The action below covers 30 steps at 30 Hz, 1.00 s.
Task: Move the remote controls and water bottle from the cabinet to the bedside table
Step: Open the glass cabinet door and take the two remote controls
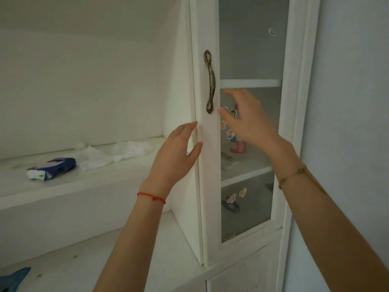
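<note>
A white cabinet with a glass door [250, 60] stands in front of me, its door closed. A bronze handle [209, 81] runs down the door frame. My right hand [244, 119] is open, fingers spread, just right of the handle and in front of the glass. My left hand [176, 154] is open too, its fingertips at the door's left edge. Behind the glass, on the middle shelf, stands a pink water bottle [239, 146], partly hidden by my right hand. Pale flat objects [227, 161] lie next to it; I cannot tell whether they are remotes.
Cartoon stickers [231, 133] dot the glass. To the left is an open shelf [63, 186] with a blue tissue pack [52, 168] and crumpled white plastic [117, 152]. A blue object [14, 279] lies on the lower surface. A bare wall [347, 102] is to the right.
</note>
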{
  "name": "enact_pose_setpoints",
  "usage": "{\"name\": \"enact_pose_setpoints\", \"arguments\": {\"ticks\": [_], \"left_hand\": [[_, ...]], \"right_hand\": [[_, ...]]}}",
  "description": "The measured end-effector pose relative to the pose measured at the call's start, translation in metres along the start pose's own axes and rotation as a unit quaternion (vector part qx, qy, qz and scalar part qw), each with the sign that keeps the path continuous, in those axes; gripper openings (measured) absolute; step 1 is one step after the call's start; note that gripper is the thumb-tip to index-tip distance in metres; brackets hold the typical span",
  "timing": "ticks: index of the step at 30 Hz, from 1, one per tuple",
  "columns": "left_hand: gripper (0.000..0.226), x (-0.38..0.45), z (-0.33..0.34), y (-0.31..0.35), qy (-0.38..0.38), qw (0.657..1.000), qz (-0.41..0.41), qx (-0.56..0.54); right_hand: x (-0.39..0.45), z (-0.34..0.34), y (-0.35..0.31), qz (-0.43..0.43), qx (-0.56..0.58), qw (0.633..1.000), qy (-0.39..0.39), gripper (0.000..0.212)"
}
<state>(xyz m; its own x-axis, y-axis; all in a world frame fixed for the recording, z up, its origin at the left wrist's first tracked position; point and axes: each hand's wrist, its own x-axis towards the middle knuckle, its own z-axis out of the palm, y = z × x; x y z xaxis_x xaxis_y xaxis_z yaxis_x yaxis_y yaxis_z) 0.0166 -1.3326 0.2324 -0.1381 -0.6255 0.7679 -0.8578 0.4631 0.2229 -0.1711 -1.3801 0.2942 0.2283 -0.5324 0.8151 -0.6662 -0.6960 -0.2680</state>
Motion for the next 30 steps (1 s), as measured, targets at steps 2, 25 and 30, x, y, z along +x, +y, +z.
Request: {"name": "enact_pose_setpoints", "arguments": {"ticks": [2, 25, 30], "left_hand": [[0.054, 0.002, 0.007, -0.001, 0.011, 1.000, -0.011, 0.011], [0.062, -0.011, 0.037, 0.012, -0.007, 0.996, -0.088, -0.026], [0.063, -0.016, 0.038, 0.016, -0.016, 0.995, -0.092, -0.041]], "right_hand": [[0.013, 0.007, -0.004, 0.005, 0.019, 1.000, 0.013, 0.052], [0.068, 0.028, -0.023, 0.051, 0.125, 0.987, 0.083, 0.015], [0.066, 0.023, -0.026, 0.052, 0.132, 0.987, 0.069, 0.015]]}}
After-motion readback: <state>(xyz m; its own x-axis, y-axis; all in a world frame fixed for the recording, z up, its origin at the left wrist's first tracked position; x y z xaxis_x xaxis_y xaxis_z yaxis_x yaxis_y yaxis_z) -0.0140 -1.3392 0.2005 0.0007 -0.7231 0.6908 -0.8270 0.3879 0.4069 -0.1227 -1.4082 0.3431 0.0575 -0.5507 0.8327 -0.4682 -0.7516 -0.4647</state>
